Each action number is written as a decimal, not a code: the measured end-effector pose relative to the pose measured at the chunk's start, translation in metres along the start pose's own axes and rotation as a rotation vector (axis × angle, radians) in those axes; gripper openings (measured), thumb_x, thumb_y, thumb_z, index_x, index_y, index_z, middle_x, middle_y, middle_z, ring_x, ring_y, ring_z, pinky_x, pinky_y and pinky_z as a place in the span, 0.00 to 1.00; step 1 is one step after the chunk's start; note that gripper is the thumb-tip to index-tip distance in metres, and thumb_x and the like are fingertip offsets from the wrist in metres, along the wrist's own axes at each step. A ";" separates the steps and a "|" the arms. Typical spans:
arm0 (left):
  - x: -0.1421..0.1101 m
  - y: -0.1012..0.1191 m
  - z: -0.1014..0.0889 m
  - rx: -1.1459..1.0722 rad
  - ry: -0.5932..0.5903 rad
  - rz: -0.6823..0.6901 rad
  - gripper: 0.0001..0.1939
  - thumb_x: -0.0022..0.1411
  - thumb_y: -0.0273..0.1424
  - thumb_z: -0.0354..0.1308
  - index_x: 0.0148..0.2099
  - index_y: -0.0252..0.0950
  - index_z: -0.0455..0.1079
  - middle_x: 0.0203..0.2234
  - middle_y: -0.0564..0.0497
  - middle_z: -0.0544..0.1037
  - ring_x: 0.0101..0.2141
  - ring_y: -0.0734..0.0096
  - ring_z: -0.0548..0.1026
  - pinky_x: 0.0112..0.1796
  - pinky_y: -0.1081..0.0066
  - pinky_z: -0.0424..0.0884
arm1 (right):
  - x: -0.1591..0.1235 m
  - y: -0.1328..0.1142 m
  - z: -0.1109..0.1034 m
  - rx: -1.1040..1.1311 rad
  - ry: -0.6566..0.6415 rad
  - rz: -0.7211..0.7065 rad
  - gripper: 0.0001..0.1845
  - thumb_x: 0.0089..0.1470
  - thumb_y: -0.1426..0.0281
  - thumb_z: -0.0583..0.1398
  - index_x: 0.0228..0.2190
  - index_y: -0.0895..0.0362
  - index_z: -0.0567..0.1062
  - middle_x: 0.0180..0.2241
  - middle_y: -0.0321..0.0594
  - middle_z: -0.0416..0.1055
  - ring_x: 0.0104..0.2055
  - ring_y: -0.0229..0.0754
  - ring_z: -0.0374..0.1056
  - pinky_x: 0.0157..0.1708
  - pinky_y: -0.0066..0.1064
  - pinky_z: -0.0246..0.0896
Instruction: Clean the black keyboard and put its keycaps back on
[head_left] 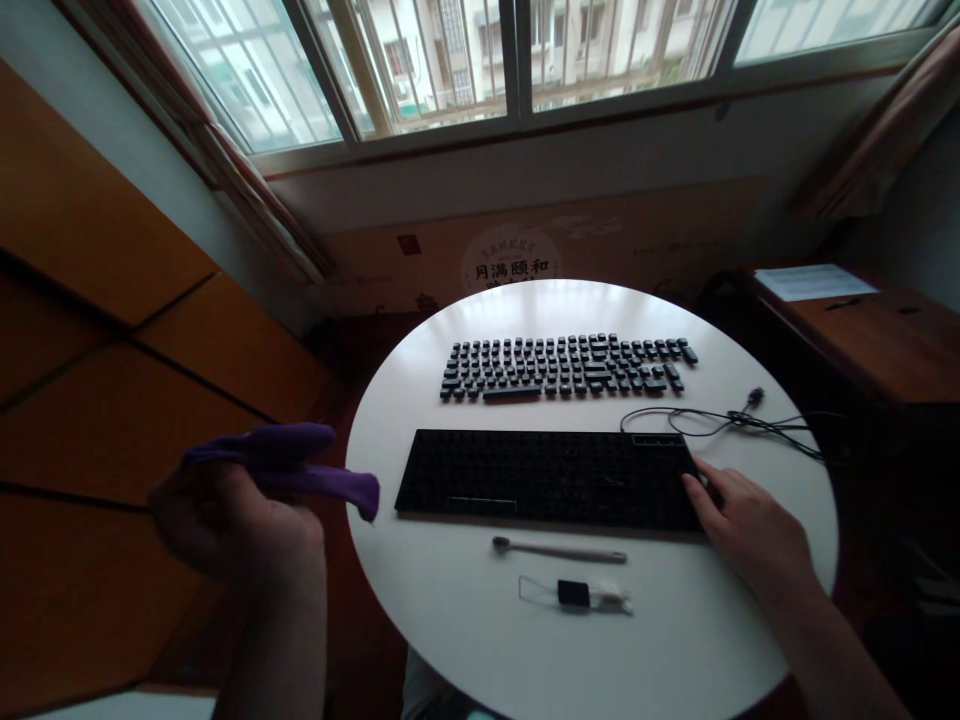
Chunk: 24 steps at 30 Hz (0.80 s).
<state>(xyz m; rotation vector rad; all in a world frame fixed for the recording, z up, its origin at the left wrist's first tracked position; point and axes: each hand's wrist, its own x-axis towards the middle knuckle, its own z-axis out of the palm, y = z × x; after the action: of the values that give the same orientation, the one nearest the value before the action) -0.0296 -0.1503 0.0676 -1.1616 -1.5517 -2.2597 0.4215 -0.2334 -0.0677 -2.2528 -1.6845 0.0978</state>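
My left fingers (251, 465) are pinching a limp purple cloth (300, 460); my right fingers (699, 482) are gripping the black, keyless keyboard (547, 480).

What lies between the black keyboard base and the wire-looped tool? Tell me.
A slim brush lies between the keyboard base and the wire-looped tool, as the head view shows.

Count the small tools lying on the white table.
2: a pale-handled brush on the near side of the black keyboard, and a wire-looped tool nearer still. Any under the keyboard would be hidden.
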 end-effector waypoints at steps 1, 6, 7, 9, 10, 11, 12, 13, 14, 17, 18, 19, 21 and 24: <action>0.006 -0.006 -0.004 0.025 -0.029 0.087 0.03 0.60 0.29 0.61 0.37 0.38 0.70 0.34 0.56 0.77 0.41 0.64 0.78 0.48 0.59 0.76 | 0.000 0.001 0.001 0.002 0.001 0.001 0.25 0.67 0.56 0.48 0.55 0.53 0.73 0.45 0.43 0.77 0.40 0.48 0.73 0.33 0.36 0.63; -0.020 -0.054 -0.014 0.247 -0.749 0.153 0.09 0.61 0.35 0.62 0.41 0.36 0.76 0.36 0.50 0.83 0.36 0.64 0.81 0.43 0.62 0.79 | 0.000 0.006 0.002 0.015 -0.015 0.008 0.26 0.66 0.54 0.48 0.55 0.52 0.74 0.46 0.44 0.77 0.39 0.49 0.73 0.31 0.37 0.62; -0.032 -0.062 -0.015 0.259 -0.875 0.133 0.09 0.62 0.35 0.60 0.41 0.37 0.78 0.37 0.49 0.84 0.38 0.63 0.82 0.44 0.61 0.79 | 0.000 0.007 0.003 0.019 -0.016 0.009 0.27 0.66 0.54 0.48 0.55 0.52 0.74 0.46 0.44 0.76 0.39 0.49 0.73 0.30 0.37 0.62; -0.053 -0.075 -0.019 0.294 -1.201 0.100 0.13 0.66 0.35 0.54 0.44 0.38 0.78 0.49 0.45 0.81 0.52 0.58 0.78 0.55 0.56 0.72 | 0.000 0.007 0.003 0.028 -0.018 0.006 0.27 0.66 0.53 0.48 0.55 0.53 0.74 0.46 0.44 0.77 0.39 0.50 0.73 0.30 0.38 0.63; -0.060 -0.080 -0.021 0.304 -1.247 0.105 0.15 0.67 0.35 0.52 0.47 0.37 0.78 0.53 0.44 0.79 0.56 0.57 0.74 0.59 0.53 0.69 | 0.000 0.007 0.003 0.033 -0.016 0.004 0.28 0.66 0.53 0.48 0.55 0.53 0.74 0.46 0.45 0.77 0.39 0.50 0.73 0.31 0.38 0.63; -0.063 -0.084 -0.024 0.315 -1.277 0.103 0.17 0.68 0.36 0.51 0.52 0.37 0.76 0.58 0.43 0.75 0.60 0.56 0.70 0.61 0.52 0.65 | 0.000 0.007 0.003 0.035 -0.014 0.006 0.28 0.65 0.53 0.48 0.55 0.53 0.74 0.46 0.45 0.77 0.39 0.51 0.73 0.31 0.38 0.63; -0.064 -0.088 -0.027 0.326 -1.272 0.102 0.20 0.69 0.36 0.50 0.58 0.36 0.73 0.61 0.41 0.71 0.62 0.56 0.67 0.62 0.51 0.63 | 0.000 0.007 0.003 0.036 -0.013 0.010 0.28 0.65 0.53 0.48 0.55 0.53 0.74 0.46 0.45 0.77 0.39 0.51 0.73 0.31 0.39 0.63; -0.062 -0.091 -0.030 0.348 -1.255 0.106 0.23 0.69 0.37 0.49 0.62 0.35 0.69 0.64 0.40 0.67 0.63 0.55 0.65 0.62 0.51 0.62 | 0.000 0.007 0.003 0.036 -0.014 0.017 0.28 0.65 0.53 0.48 0.55 0.53 0.74 0.46 0.45 0.77 0.39 0.51 0.73 0.31 0.39 0.64; -0.059 -0.095 -0.032 0.382 -1.236 0.114 0.25 0.69 0.38 0.49 0.64 0.35 0.66 0.65 0.39 0.64 0.64 0.54 0.64 0.63 0.50 0.61 | 0.000 0.007 0.003 0.034 -0.014 0.024 0.28 0.65 0.53 0.47 0.55 0.53 0.74 0.46 0.45 0.77 0.39 0.51 0.73 0.32 0.39 0.64; -0.045 -0.103 -0.039 0.515 -1.204 0.162 0.25 0.67 0.40 0.52 0.62 0.35 0.69 0.63 0.38 0.68 0.62 0.50 0.66 0.61 0.48 0.63 | 0.000 0.008 0.004 0.030 -0.026 0.034 0.28 0.65 0.52 0.47 0.54 0.52 0.75 0.48 0.44 0.76 0.40 0.51 0.73 0.31 0.39 0.64; -0.041 -0.104 -0.040 0.547 -1.208 0.175 0.22 0.67 0.40 0.53 0.58 0.36 0.72 0.59 0.39 0.72 0.59 0.50 0.69 0.59 0.49 0.65 | 0.000 0.008 0.004 0.031 -0.029 0.034 0.28 0.65 0.52 0.47 0.54 0.52 0.75 0.48 0.45 0.76 0.39 0.51 0.73 0.30 0.38 0.63; -0.039 -0.104 -0.041 0.567 -1.214 0.184 0.19 0.66 0.40 0.54 0.53 0.37 0.75 0.54 0.41 0.76 0.55 0.52 0.73 0.57 0.51 0.67 | 0.000 0.008 0.004 0.033 -0.031 0.034 0.28 0.65 0.52 0.47 0.54 0.52 0.75 0.48 0.45 0.76 0.39 0.51 0.73 0.30 0.38 0.63; -0.039 -0.100 -0.041 0.583 -1.220 0.185 0.13 0.66 0.39 0.55 0.42 0.38 0.78 0.44 0.44 0.81 0.47 0.56 0.76 0.51 0.56 0.71 | 0.001 0.008 0.004 0.040 -0.034 0.033 0.28 0.65 0.52 0.48 0.54 0.52 0.75 0.47 0.45 0.76 0.39 0.51 0.73 0.29 0.38 0.63; -0.046 -0.088 -0.038 0.617 -1.163 0.183 0.12 0.66 0.37 0.54 0.36 0.38 0.76 0.36 0.47 0.80 0.40 0.58 0.76 0.44 0.60 0.71 | 0.001 0.008 0.004 0.040 -0.022 0.025 0.28 0.64 0.52 0.48 0.53 0.52 0.75 0.46 0.45 0.77 0.39 0.51 0.73 0.29 0.38 0.64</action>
<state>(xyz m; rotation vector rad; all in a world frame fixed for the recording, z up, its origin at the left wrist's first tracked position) -0.0636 -0.1563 -0.0334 -2.3691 -2.0531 -0.7413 0.4276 -0.2336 -0.0741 -2.2523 -1.6506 0.1617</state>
